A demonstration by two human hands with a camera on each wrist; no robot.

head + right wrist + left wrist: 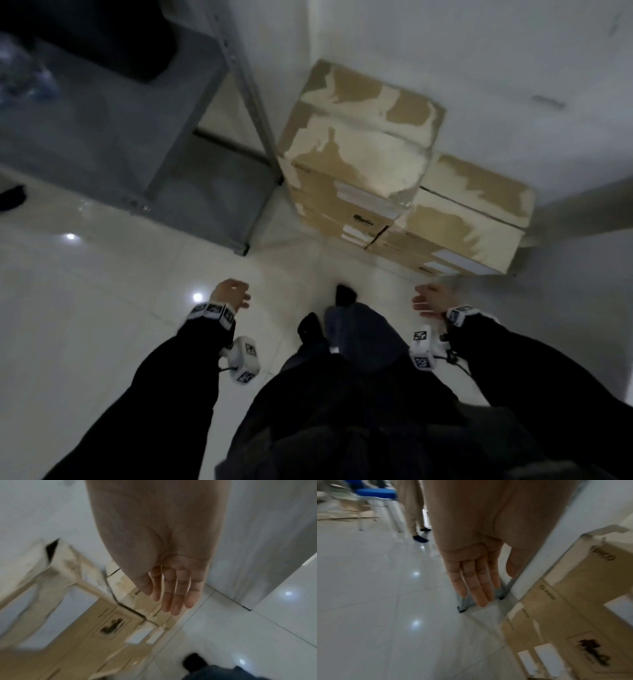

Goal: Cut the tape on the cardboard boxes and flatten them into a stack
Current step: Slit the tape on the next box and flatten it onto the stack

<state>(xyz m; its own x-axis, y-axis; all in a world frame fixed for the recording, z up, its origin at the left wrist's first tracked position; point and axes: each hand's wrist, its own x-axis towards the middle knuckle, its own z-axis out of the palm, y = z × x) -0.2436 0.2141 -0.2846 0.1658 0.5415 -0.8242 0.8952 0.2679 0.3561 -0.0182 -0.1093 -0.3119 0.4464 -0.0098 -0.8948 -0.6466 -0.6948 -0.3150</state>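
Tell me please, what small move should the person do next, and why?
Probably step closer and reach both hands to the taller box stack. The left hand and right hand are open, holding nothing, apart from the boxes. The boxes look closed and unflattened, and no cutting tool is visible.

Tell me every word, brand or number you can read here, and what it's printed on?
"PICO": on the side of the cardboard boxes, printed more than once, by the left hand.
White labels on the boxes: too blurred to read.
Black pictogram panel, near the right hand: unreadable.
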